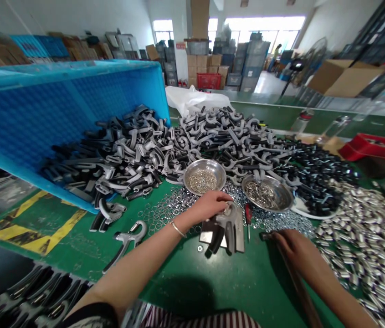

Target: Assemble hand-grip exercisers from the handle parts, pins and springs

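Metal hand gripper (222, 230) is held at 12 o'clock by L hand (209, 205), fingers curled over it; hammer (296, 273) is gripped at 1 o'clock by closed R hand (293, 248).

Left hand (207, 207) rests on a grey hand gripper (223, 232), steel bowl (192, 171) just beyond its fingers (223, 197); right hand (296, 250) grips a long dark handle (296, 284)

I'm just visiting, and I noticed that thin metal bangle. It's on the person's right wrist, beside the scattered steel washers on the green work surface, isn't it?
Not quite: the bangle is on the wrist of the left hand, not the right, as the head view shows. It is beside the scattered steel washers on the green work surface.
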